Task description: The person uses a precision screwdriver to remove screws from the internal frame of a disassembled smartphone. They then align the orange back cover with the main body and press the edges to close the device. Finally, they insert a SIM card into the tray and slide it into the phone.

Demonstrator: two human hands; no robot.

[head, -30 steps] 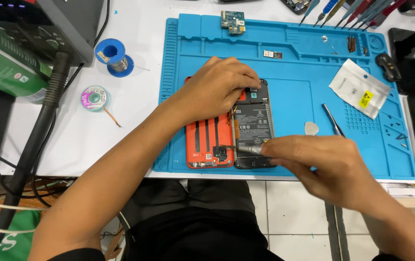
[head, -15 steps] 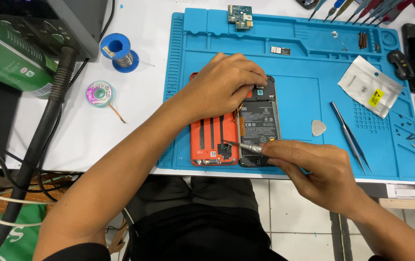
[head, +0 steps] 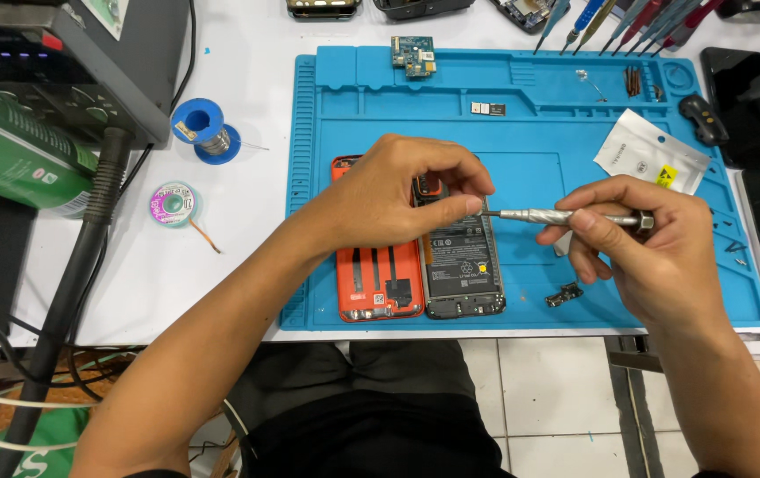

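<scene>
On the blue repair mat [head: 574,133], the left hand [head: 397,195] pinches the screwdriver [head: 566,216] tip above the opened phone [head: 461,265]; the right hand [head: 654,248] grips its handle. Keep the bit level, pinch light, beside the phone's orange back cover [head: 378,283].

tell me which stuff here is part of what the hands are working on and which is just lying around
In use: left hand; right hand; metal screwdriver; opened phone; orange back cover; blue mat.

Lying about: solder spool; white packet; small circuit board; dark phones.
</scene>
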